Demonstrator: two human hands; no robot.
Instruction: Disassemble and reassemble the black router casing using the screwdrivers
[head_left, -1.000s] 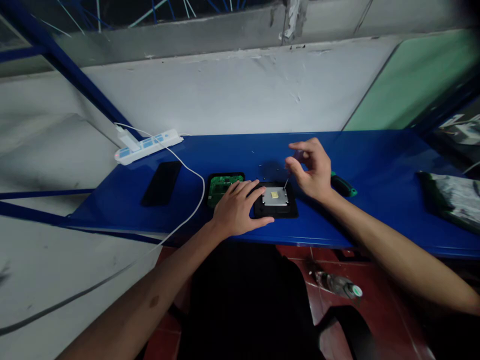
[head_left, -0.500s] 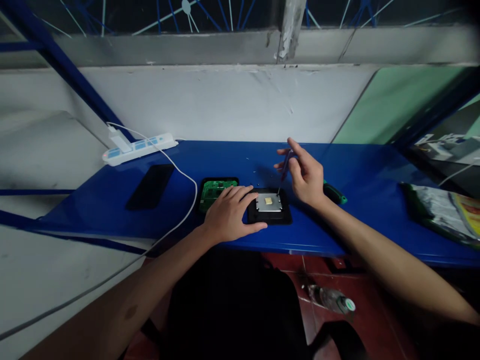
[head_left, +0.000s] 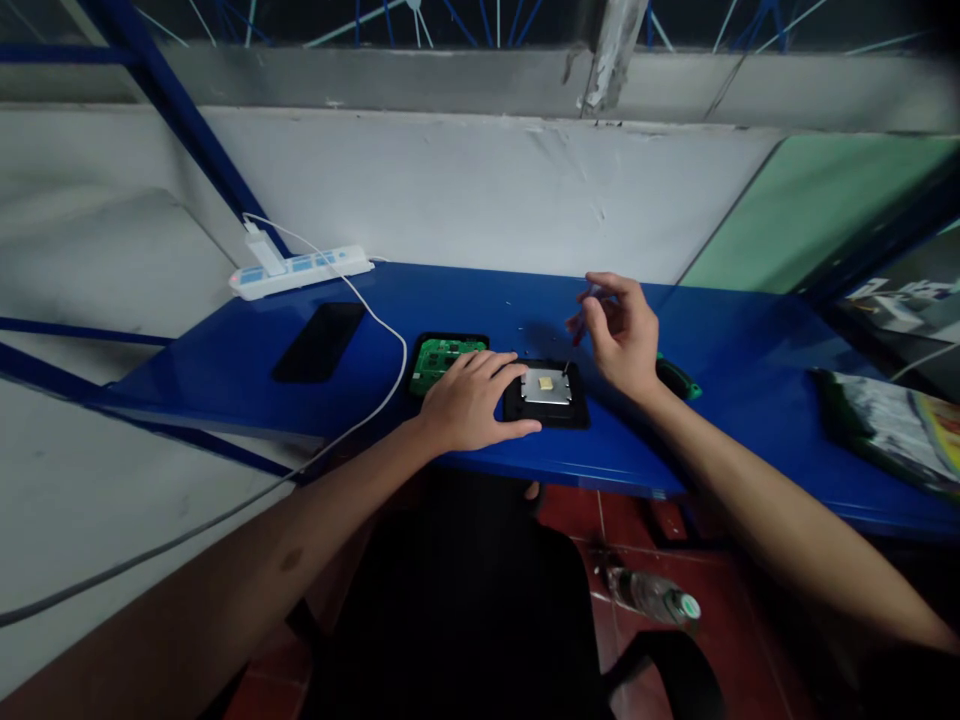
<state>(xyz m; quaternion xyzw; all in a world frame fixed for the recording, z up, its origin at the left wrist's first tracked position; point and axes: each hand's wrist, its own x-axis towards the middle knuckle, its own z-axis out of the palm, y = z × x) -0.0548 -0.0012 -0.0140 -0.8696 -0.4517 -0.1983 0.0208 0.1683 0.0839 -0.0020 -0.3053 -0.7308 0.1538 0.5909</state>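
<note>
My left hand [head_left: 471, 402] lies palm down with fingers stretched, between a green circuit board [head_left: 442, 360] in a black shell and a second black casing [head_left: 551, 417]. Its fingertips and thumb rest at the left edge of that casing. A silver metal plate [head_left: 556, 393] with a small yellowish square pad [head_left: 545, 383] is set in the casing. Above the plate's upper right corner, my right hand [head_left: 624, 330] holds a slim screwdriver [head_left: 579, 328] with a purplish handle, fingers closed round it. I cannot tell whether its tip touches the plate.
A green and black tool [head_left: 679, 378] lies right of my right hand. On the left are a dark phone [head_left: 319, 342], a white power strip [head_left: 300, 270] and a white cable [head_left: 382, 408]. Several tiny screws [head_left: 520, 328] lie behind the casing. A plastic package [head_left: 892, 425] is at far right.
The view has shifted slightly, so the bench appears a little higher and further right. My right fingers have curled more round the screwdriver. My left hand stays on the casing.
</note>
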